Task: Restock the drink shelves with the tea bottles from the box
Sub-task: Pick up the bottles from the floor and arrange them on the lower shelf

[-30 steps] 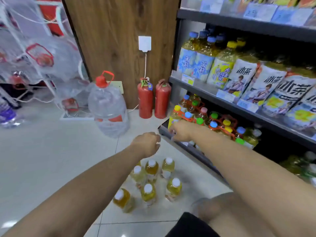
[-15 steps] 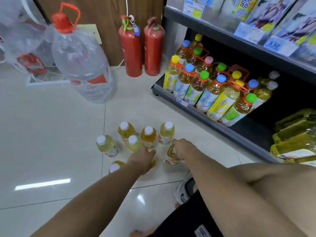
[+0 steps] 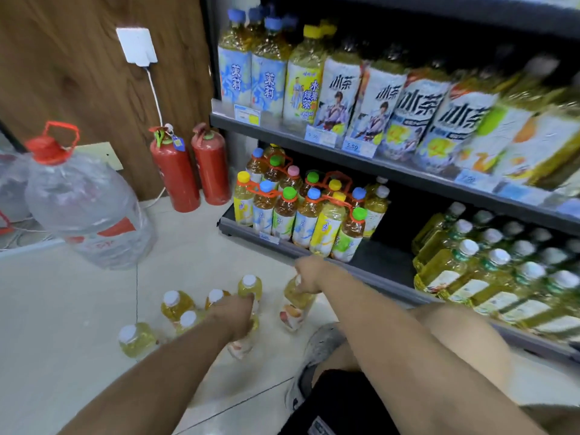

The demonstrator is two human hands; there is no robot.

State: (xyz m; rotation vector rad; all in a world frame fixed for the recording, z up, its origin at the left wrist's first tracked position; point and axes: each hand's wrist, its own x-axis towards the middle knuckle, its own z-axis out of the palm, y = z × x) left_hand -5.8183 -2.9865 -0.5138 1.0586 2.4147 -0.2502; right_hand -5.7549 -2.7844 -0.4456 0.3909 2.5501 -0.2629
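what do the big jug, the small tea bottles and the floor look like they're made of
Big jug: thin clear plastic, it seems; see-through walls, red cap and handle.
Small tea bottles: clear plastic, likely; yellow tea shows through, white caps.
Floor: glossy pale tile, probably; thin joint lines, soft sheen.

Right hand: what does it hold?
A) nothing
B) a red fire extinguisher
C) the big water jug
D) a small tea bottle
D: the right hand has its grip round the top of a small tea bottle, just in front of the bottom shelf.
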